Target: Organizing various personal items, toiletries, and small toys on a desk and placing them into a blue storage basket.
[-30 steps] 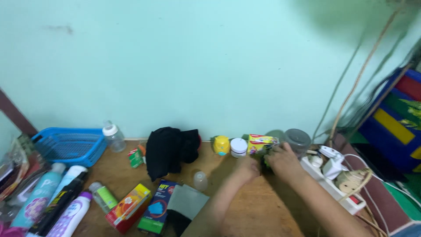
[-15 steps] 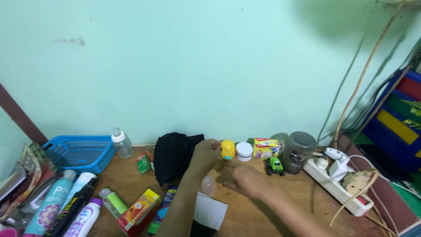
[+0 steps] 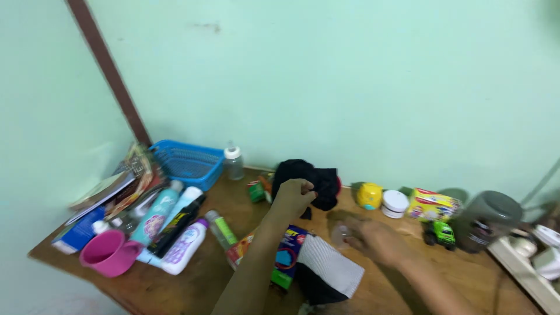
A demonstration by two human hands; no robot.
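While the left hand [image 3: 293, 196] pinches the black cloth [image 3: 309, 182], the blurred right hand [image 3: 373, 239] grips a small clear cup [image 3: 340, 234].

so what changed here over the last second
Both hands came away from the green toy truck by the wall and moved left. The left hand now grips the black cloth; the right hand, blurred, is at a small clear cup, grip unclear. The camera also swung left. The truck, yellow jar, white jar and blue basket stayed put.
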